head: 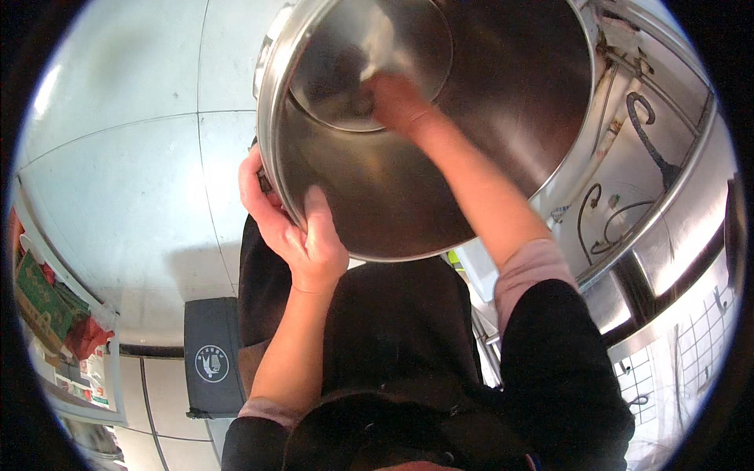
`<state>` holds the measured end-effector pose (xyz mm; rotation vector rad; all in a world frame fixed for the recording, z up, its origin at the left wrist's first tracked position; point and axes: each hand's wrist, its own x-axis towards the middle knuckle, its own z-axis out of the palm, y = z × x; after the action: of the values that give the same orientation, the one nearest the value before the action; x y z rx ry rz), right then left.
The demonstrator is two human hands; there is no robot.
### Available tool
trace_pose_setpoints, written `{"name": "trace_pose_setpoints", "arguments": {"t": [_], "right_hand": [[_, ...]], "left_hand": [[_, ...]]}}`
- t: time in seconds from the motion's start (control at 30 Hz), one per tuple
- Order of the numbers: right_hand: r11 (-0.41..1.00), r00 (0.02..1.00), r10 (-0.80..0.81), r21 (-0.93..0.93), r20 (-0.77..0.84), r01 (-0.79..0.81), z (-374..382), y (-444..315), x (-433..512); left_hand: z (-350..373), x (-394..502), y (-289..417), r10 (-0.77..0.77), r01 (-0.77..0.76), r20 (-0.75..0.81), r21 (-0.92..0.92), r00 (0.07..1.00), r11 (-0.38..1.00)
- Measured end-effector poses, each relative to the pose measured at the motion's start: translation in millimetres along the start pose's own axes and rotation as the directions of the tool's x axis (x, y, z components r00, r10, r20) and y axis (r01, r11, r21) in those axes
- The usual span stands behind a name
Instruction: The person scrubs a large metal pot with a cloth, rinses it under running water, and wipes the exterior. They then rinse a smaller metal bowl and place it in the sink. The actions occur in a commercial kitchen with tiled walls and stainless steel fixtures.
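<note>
A large, deep stainless steel pot [377, 218] is tilted with its mouth towards me. My left hand [300, 235] grips the near left rim, thumb on the inside and fingers around the outside beside a handle. Down inside the pot is my right hand [394, 103], curled near the round bottom [330, 100] and blurred. A pale, smeared patch [380, 41] shows just beyond its fingers; whether it is a cloth or a reflection, I cannot tell. What the right fingers hold is hidden by the blur.
Pale tiles [129, 200] lie to the left. A dark box with a printed emblem [212, 359] stands by my left forearm. At far left, a shelf [121, 377] bears packages. On the right are a black hooked object [648, 135], a thin cable [624, 218] and a curved metal edge [642, 224].
</note>
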<state>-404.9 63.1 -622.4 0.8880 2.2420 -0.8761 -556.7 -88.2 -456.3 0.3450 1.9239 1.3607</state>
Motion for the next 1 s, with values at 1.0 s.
{"name": "trace_pose_setpoints", "arguments": {"t": [1.0], "right_hand": [[-0.476, 0.576, 0.815, 0.637, 0.062, 0.606, -97.2, 24.5, -325.9]], "left_hand": [[54.1, -51.5, 71.6, 0.488, -0.629, 0.459, 0.729, 0.742, 0.271]]}}
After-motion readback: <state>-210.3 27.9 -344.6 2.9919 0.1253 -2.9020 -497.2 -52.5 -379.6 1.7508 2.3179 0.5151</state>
